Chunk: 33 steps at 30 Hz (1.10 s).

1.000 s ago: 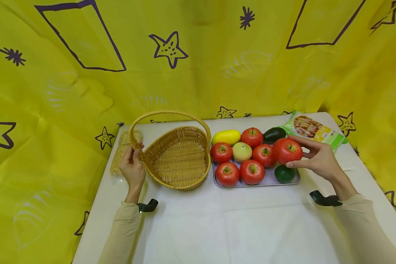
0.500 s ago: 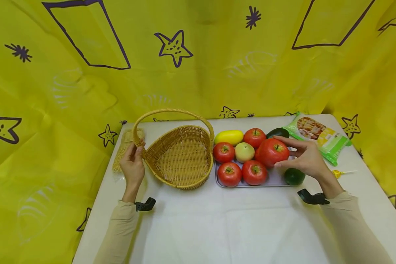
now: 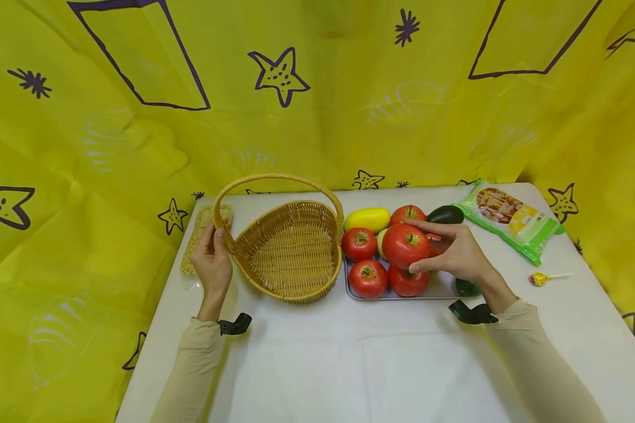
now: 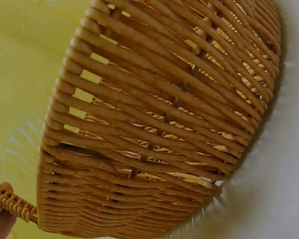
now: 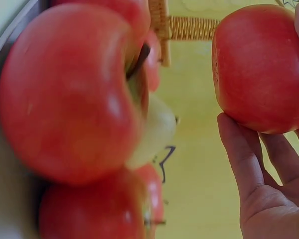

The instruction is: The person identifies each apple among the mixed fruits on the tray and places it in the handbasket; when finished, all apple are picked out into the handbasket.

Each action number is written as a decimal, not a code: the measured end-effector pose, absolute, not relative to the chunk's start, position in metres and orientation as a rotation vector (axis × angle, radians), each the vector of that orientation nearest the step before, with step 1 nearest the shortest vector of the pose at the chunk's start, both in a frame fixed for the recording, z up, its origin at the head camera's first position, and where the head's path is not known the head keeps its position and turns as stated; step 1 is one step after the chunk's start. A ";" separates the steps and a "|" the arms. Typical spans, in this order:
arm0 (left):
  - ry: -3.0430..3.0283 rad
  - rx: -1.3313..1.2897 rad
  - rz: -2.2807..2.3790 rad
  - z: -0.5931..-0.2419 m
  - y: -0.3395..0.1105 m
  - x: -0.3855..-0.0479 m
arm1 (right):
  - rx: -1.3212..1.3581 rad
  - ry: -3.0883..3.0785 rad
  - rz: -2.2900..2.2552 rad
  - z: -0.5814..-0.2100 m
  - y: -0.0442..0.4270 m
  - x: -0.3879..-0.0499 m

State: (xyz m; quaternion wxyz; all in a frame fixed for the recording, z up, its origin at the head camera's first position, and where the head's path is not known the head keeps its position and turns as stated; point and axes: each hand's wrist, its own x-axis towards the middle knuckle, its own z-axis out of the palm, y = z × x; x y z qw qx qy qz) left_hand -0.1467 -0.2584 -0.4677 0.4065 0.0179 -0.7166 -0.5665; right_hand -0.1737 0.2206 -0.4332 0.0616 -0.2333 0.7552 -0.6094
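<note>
My left hand (image 3: 213,264) grips the left end of the handle of a wicker basket (image 3: 291,252) that stands on the table with nothing in it. Its woven side fills the left wrist view, where a few fingers (image 4: 2,214) show on the handle at the lower left. A red apple (image 3: 406,245) is held between the thumb and fingers of my right hand (image 3: 457,252), raised over the tray (image 3: 439,292). In the right wrist view that held apple (image 5: 261,69) is apart from the apples (image 5: 70,94) below. A pale round fruit is partly hidden behind it.
On the tray lie several red apples (image 3: 367,279), a yellow oblong fruit (image 3: 367,220) and a dark green avocado (image 3: 445,214). A green food packet (image 3: 513,220) and a lollipop (image 3: 540,278) lie right. A clear bag (image 3: 192,247) is behind my left hand.
My right hand has carried the apple leftward across the tray, towards the basket. The lollipop has come into view. My left hand stays on the basket handle.
</note>
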 end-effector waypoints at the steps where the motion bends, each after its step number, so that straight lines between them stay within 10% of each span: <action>1: -1.790 0.039 -1.443 -0.468 -0.258 -0.148 | -0.712 2.266 -1.842 -0.433 0.217 -0.174; 33: -1.800 -0.046 -1.382 -0.475 -0.266 -0.152 | -0.831 1.978 -1.795 -0.416 0.093 -0.184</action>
